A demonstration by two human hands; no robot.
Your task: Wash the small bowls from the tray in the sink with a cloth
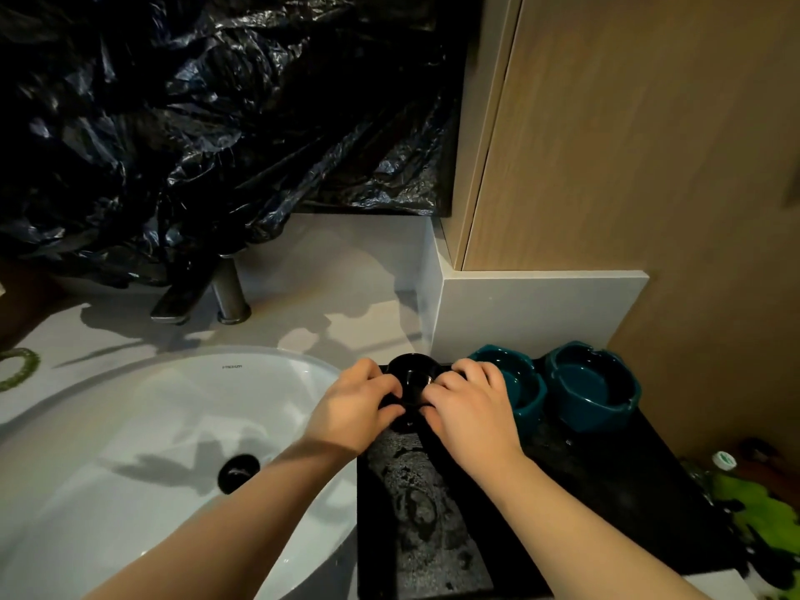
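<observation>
A small black bowl [411,373] sits at the far left corner of a wet black tray [433,513]. My left hand [359,404] grips its left side and my right hand [469,407] grips its right side, fingers curled round the rim. Two teal bowls stand on the tray's far edge, one [524,383] partly behind my right hand, the other [593,391] further right. The white sink [130,426] with its dark drain [239,473] lies to the left. No cloth is clearly in view.
A dark metal tap [203,292] stands behind the sink on the pale counter. Black plastic sheeting [216,123] hangs above it. A wooden wall panel [649,166] rises on the right. Something green [753,508] lies right of the tray, and a green ring [19,368] at far left.
</observation>
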